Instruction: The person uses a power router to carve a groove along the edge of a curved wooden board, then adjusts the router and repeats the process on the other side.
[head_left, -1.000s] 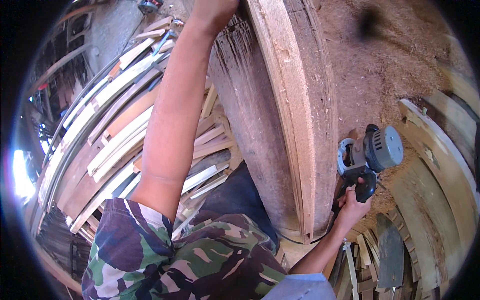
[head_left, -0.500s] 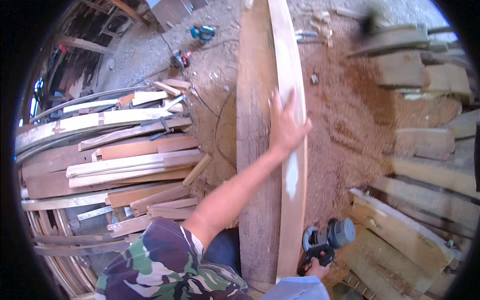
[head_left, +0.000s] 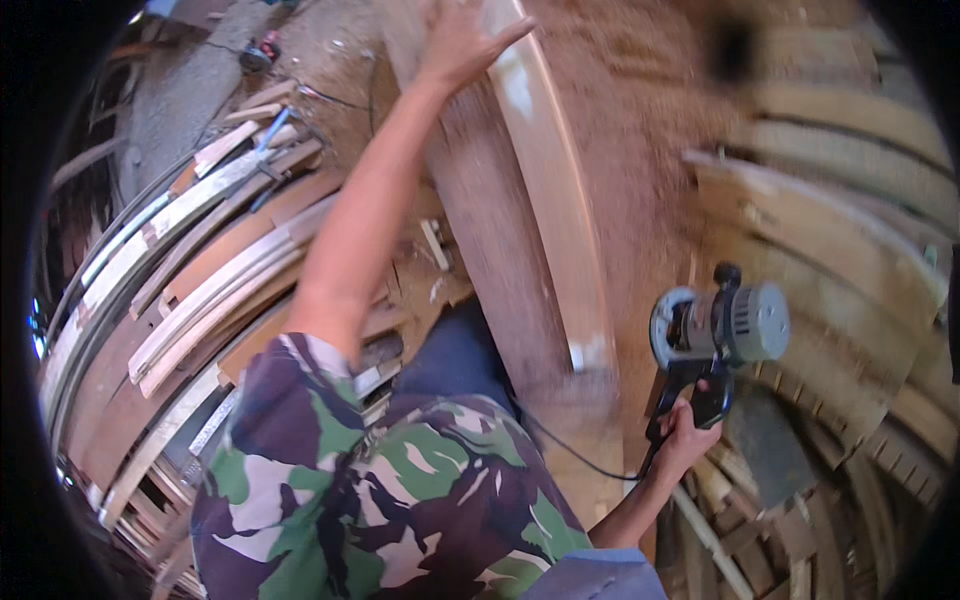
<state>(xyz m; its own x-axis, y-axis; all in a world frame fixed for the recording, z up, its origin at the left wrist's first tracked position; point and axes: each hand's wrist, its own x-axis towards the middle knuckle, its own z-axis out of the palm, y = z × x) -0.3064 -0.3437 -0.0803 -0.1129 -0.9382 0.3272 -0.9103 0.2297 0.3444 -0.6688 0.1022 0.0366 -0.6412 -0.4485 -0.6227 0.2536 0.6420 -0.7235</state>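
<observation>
Two long boards run from the near centre toward the far edge: a pale, smooth plank (head_left: 548,190) standing on its edge, and just left of it, touching, a darker, rough-faced board (head_left: 480,250). Left hand (head_left: 458,40) lies spread, fingers open, flat on the far end of the pale plank, arm stretched out; it presses rather than clasps. Right hand (head_left: 688,432), low at the right, is wrapped tight around the black handle of a grey electric power tool (head_left: 718,330), round motor housing up, held clear of the wood and off to the right of the plank; a dark cord (head_left: 575,455) trails from it toward the body. Judgement: the plank's upper face looks clean and light, so some surfacing seems done, while the darker board beside it appears unworked; the tool is off the wood, so no cut is under way at this instant. How much of the plank's length is finished cannot be told, since the picture is blurred. Ground around is thick with reddish sawdust (head_left: 640,130). Left side: a heap of curved and straight timber offcuts (head_left: 200,270). Right side: stacked curved wooden pieces (head_left: 850,230). Far left, a small tool (head_left: 258,52) lies on bare grey floor.
</observation>
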